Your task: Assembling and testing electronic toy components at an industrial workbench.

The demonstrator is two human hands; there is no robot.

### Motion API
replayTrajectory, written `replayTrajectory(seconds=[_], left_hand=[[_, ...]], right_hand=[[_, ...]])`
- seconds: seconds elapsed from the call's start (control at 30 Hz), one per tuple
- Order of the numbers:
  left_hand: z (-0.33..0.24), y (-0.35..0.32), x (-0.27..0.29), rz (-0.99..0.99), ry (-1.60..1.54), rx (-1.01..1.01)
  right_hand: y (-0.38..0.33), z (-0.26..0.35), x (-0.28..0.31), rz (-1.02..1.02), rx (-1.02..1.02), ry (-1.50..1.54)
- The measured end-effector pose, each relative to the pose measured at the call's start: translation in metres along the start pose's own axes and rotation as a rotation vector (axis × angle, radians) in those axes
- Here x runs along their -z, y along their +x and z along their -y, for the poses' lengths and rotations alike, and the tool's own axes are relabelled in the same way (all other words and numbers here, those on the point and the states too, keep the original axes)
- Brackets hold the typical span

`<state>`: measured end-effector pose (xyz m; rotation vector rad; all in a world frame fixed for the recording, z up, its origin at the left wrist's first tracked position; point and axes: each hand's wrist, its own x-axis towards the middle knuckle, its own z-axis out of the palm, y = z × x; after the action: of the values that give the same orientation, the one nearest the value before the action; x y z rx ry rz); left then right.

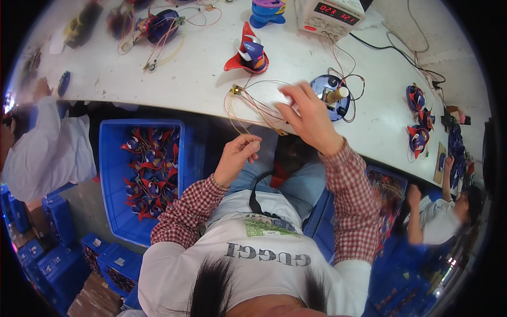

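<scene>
My left hand [238,158] is closed in a pinch just off the table's front edge, at the end of a thin yellow wire [232,119]. That wire runs up to a small circuit board [235,90] lying on the table, from which several red and pale wires spread to the right. My right hand [311,119] hovers over these wires, thumb and forefinger apart, with nothing visible between them. Beside it stands a round blue base [340,108] with a pale upright cylinder on top. A red and purple toy part [250,55] sits beyond the circuit board.
A white power supply [330,18] stands at the back, its cables trailing forward. Wired toy parts [158,26] lie far left; more parts [417,134] lie right. A blue bin [182,174] holds several parts. Other people work at both sides.
</scene>
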<state>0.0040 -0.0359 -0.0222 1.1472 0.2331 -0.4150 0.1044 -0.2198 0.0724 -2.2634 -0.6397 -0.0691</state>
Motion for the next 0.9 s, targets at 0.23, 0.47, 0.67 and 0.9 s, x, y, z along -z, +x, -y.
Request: replayTrajectory(seconds=[0.23,0.47,0.67,0.9], left_hand=[[0.001,0.009,-0.021,0.049,0.005,0.017],[0.001,0.013,-0.025,0.067,-0.031,0.032],[-0.011,0.004,-0.024,0.056,-0.143,0.044],[-0.017,0.001,-0.028,0.018,-0.174,0.095]], right_hand=[[-0.068,-0.008,-0.020,-0.045,0.003,-0.155],[-0.075,-0.004,-0.043,-0.183,-0.050,0.102],[-0.088,0.006,-0.054,-0.153,-0.250,0.420],[-0.090,0.006,-0.065,-0.249,-0.174,0.378]])
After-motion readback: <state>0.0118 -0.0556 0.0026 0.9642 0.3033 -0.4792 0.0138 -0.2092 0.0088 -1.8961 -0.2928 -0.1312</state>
